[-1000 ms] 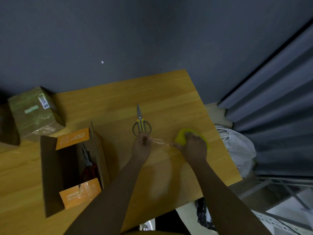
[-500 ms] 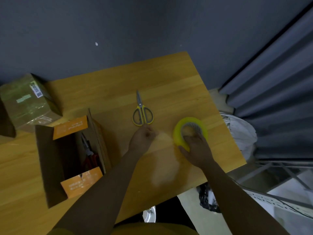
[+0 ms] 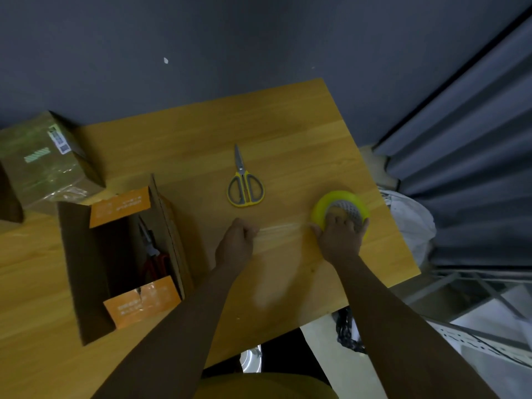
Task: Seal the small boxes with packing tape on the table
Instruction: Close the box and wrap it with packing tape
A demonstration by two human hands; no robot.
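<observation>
A yellow roll of packing tape (image 3: 322,204) lies near the right edge of the wooden table (image 3: 288,125). My right hand (image 3: 339,240) grips the roll, fingers curled into its core. My left hand (image 3: 237,244) pinches the free end of a clear tape strip (image 3: 280,228) stretched between both hands just above the table. An open cardboard box (image 3: 86,269) with orange flaps stands to the left, with red-handled pliers (image 3: 152,251) inside. A taped, closed box (image 3: 43,159) sits at the far left.
Yellow-and-grey scissors (image 3: 244,182) lie closed on the table just beyond my hands. A dark wall runs behind the table. Grey curtains (image 3: 475,154) hang at the right, with a white bag (image 3: 411,223) and metal shelving below the table edge.
The strip between my hands has grown longer as the hands moved apart. The right hand shifted right with the roll; the left now holds the tape end taut.
</observation>
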